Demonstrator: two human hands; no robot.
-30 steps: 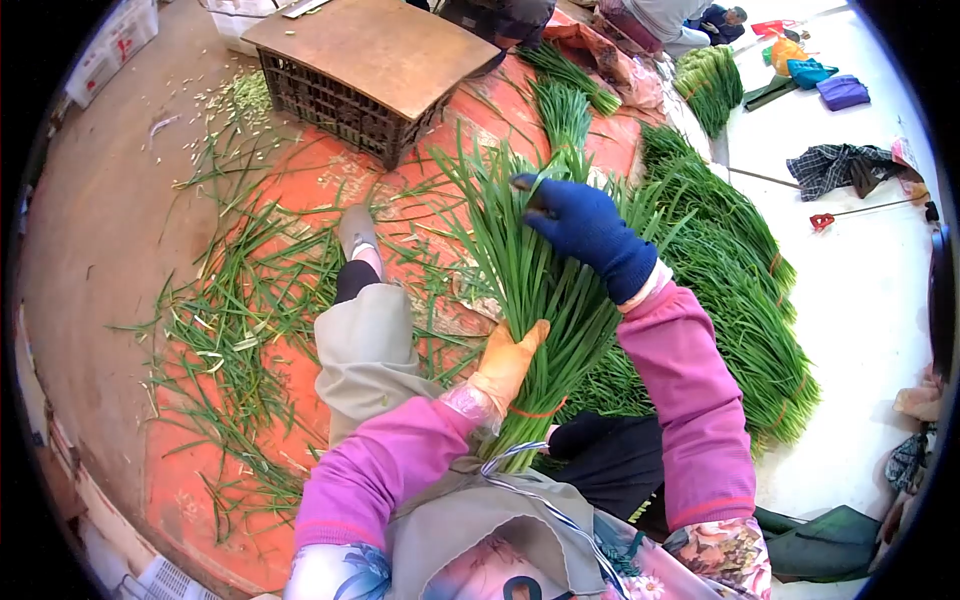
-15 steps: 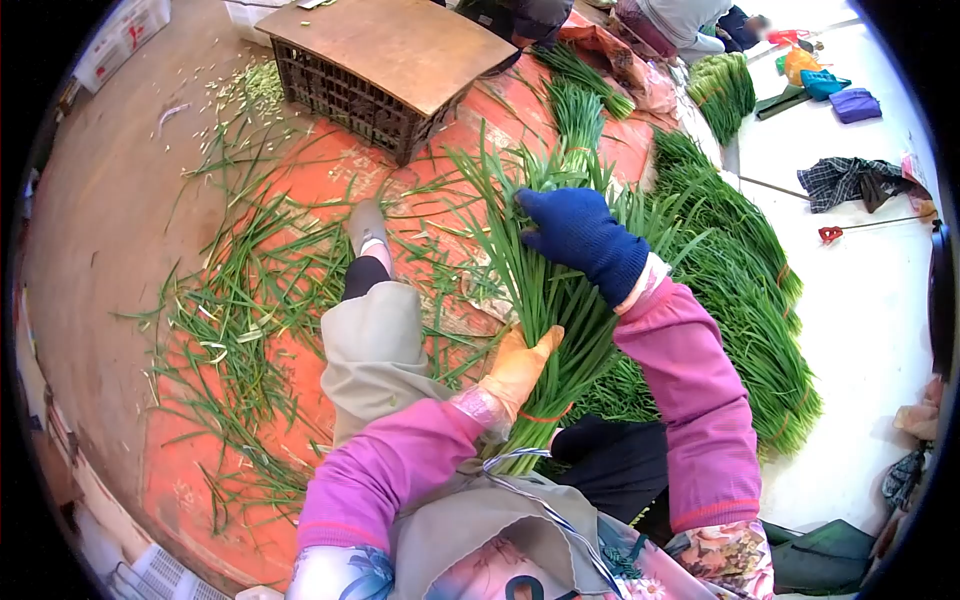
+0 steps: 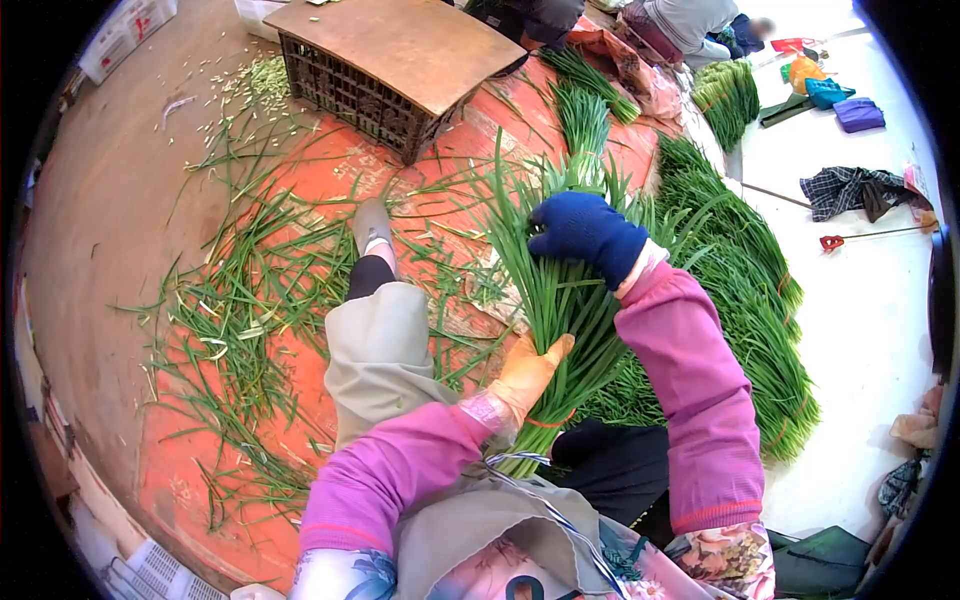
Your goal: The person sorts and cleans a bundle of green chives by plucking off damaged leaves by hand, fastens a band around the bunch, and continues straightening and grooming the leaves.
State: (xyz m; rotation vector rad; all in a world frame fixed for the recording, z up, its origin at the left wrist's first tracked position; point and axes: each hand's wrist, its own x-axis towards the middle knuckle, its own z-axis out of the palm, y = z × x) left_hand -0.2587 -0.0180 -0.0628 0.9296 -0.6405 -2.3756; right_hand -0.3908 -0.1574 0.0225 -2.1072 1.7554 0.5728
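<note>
A bunch of garlic chives (image 3: 572, 340) lies across my lap, its leaves fanning forward, with an orange band (image 3: 555, 420) round the stalks near my waist. My left hand (image 3: 528, 378), in an orange glove, is closed round the bunch just beyond the band, thumb on top. Farther up, my right hand (image 3: 585, 236), in a dark blue glove, has its fingers curled over the upper leaves; part of the grip is hidden. Loose chives (image 3: 255, 310) litter the red sheet (image 3: 190, 500) to the left. Tied chive bundles (image 3: 735, 290) are piled on my right.
A dark crate with a brown board (image 3: 400, 45) on top stands ahead. Another person (image 3: 680, 22) sits at the far right. Bags, including a purple one (image 3: 858, 115), and a checked cloth (image 3: 845, 190) lie on the white floor. White baskets (image 3: 125, 35) stand at the far left.
My right hand has shifted slightly right and down along the leaves, which now stand more upright on the left side. My left hand keeps its hold on the bunch.
</note>
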